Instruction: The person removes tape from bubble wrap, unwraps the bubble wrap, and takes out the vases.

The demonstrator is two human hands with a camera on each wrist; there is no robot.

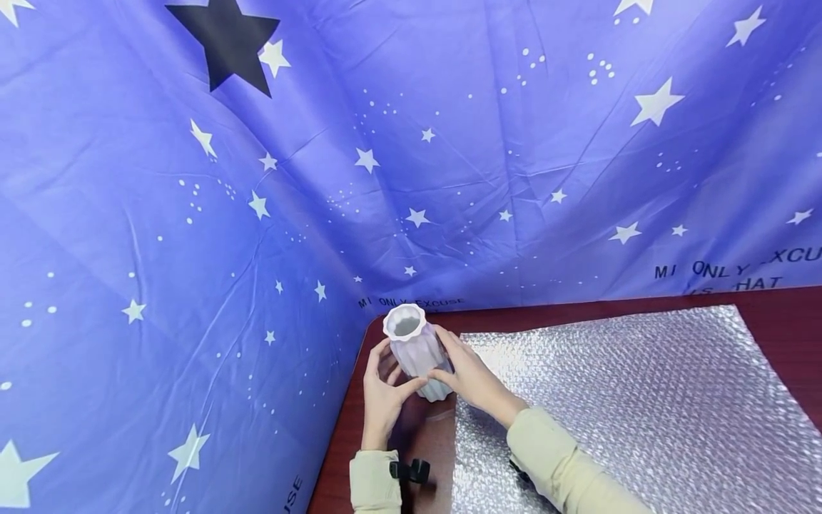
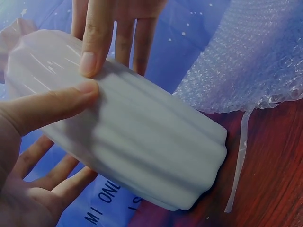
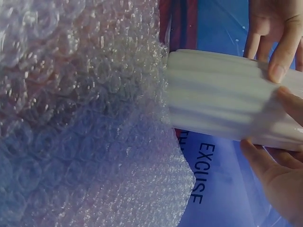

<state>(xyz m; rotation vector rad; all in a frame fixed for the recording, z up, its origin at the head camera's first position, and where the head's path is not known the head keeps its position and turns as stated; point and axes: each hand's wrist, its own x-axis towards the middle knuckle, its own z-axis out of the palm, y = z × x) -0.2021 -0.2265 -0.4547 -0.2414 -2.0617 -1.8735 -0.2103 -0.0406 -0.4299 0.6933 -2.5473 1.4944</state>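
Observation:
A white fluted vase [image 1: 420, 357] with a scalloped, open rim stands at the table's far left, close to the curtain corner. My left hand [image 1: 384, 400] holds it from the left, fingers behind and thumb across the front. From the right, my right hand [image 1: 472, 371] grips the same vase, its thumb near the left thumb. The left wrist view shows both thumbs on the vase's ribbed side [image 2: 151, 132], with its base on or very near the tabletop. Beside the vase lies a sheet of bubble wrap [image 1: 616, 400], its left edge close to the base.
The dark red table [image 1: 347, 435] borders a blue star-patterned curtain [image 1: 449, 178] behind and to the left. A thin clear strip [image 2: 240, 161] hangs from the bubble wrap's edge. Black wrist mounts [image 1: 411, 470] sit on the sleeves.

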